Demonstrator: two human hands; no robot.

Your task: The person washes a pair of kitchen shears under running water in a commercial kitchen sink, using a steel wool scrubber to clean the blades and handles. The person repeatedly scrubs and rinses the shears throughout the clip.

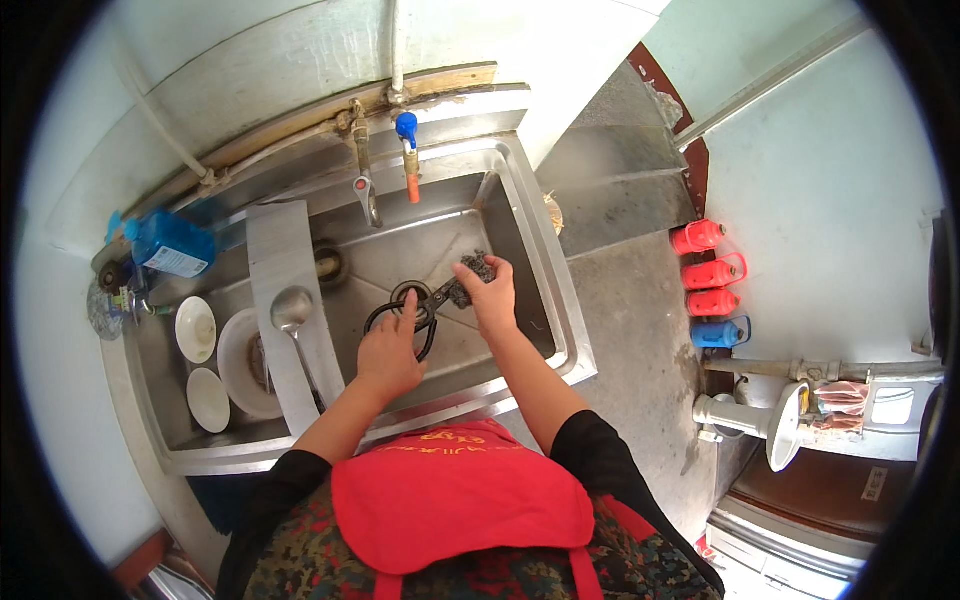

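Observation:
Over the right basin of a stainless steel sink (pixel 571 322), my left hand (pixel 390 358) holds a pair of black-handled scissors (pixel 430 301) by the finger loops. The blades point up and right, towards my right hand (pixel 491 289). That hand grips a dark grey metal scouring pad (pixel 472 276) against the blades, which it partly covers. Below the scissors, the round drain (pixel 405 291) shows in part. No water runs from the metal tap (pixel 365 191) or from the blue-handled tap (pixel 409 150) beside it.
A metal board (pixel 281 247) spans the sink, bearing a large metal spoon (pixel 292 308). Left of it lie white bowls (pixel 196 330) and a larger white bowl (pixel 238 360). A blue bottle (pixel 174 241) stands at the back left. Red vacuum flasks (pixel 709 274) and a blue one (pixel 720 333) line the right wall.

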